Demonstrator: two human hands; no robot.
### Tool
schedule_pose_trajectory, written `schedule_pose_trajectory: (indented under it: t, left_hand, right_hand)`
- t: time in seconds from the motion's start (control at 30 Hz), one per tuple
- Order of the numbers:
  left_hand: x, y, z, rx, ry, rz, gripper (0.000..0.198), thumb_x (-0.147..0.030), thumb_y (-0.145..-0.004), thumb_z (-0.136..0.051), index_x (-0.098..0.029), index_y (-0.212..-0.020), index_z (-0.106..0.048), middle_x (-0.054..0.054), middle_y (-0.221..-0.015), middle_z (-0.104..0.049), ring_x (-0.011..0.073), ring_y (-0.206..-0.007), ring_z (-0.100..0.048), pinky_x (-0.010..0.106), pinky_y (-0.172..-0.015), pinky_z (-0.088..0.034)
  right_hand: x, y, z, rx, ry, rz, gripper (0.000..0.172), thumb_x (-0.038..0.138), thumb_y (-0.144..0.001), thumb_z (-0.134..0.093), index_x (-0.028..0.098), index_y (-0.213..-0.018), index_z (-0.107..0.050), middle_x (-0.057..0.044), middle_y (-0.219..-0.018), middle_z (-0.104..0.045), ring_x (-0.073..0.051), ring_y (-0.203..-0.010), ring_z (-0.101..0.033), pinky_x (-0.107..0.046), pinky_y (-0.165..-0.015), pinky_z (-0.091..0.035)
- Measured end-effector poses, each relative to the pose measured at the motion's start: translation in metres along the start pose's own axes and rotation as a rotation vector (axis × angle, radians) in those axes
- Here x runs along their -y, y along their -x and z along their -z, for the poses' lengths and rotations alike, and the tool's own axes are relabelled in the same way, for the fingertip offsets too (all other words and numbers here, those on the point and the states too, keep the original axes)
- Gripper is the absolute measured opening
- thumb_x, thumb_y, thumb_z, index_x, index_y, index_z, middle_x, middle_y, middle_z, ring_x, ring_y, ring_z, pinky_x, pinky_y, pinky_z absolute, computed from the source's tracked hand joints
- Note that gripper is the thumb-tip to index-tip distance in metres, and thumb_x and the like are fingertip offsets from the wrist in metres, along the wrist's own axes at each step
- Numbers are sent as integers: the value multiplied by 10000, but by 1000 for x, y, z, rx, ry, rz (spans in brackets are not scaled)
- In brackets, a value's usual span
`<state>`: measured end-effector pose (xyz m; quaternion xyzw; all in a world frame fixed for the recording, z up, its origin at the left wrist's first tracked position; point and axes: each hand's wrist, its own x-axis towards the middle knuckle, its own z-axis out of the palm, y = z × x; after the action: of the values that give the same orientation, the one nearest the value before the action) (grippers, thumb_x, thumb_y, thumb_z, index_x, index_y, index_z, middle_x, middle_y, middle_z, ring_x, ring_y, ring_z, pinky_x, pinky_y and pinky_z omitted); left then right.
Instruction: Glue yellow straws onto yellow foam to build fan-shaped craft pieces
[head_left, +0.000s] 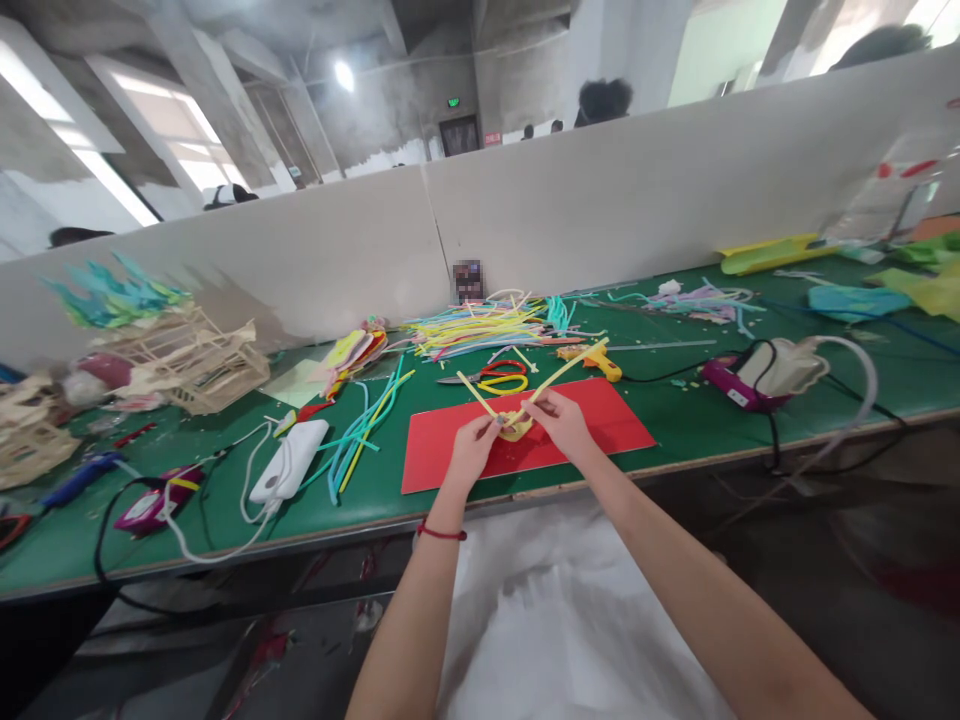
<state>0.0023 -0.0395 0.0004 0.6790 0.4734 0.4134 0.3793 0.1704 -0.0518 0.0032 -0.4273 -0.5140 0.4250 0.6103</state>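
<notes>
My left hand (474, 450) and my right hand (556, 420) meet over a red board (615, 420) near the table's front edge. Between them is a pale yellow pipe cleaner (566, 367), coiled or woven into a small shape at the fingertips. One long end sticks up past my right hand, and another slants up to the left. Both hands pinch the piece; the fingers partly hide it. Just beyond the board lie scissors (501, 384) with red and yellow handles. A yellow glue gun (609, 368) rests behind my right hand.
A pile of coloured pipe cleaners (480, 328) lies against the grey partition (600, 220). More blue and yellow ones (367, 430) are to the left, beside a white power strip (289, 462) with cables. Beige frame-like models (191, 360) stand far left; a purple box (739, 385) sits right.
</notes>
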Motion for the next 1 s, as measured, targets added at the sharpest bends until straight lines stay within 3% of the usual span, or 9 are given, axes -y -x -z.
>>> schedule_pose_trajectory:
  t: [0.17,0.43,1.0]
  left_hand:
    - [-3,4,0,59,-70,-14,218,-312,-791,-561,-168,-714,-705,45,-786,-738,192,-786,-664,287,-778,-496]
    - [-13,9,0,215,-29,-79,228,-315,-789,-547,-180,-707,-711,54,-854,-745,209,-857,-676,311,-866,-496]
    - [-2,4,0,28,-62,5,310,-366,-804,-525,-168,-616,-673,29,-725,-728,190,-769,-656,296,-804,-484]
  right_hand:
    - [-2,0,0,41,-10,-6,386,566,-628,-698,200,-669,-581,-22,-621,-653,-188,-632,-644,-332,-659,-526]
    - [-3,1,-1,54,33,7,412,588,-634,-688,195,-656,-565,2,-591,-611,-147,-580,-602,-296,-613,-508]
    - [3,3,2,151,27,-35,384,562,-688,-661,182,-657,-613,-23,-626,-655,-167,-624,-624,-319,-666,-511]
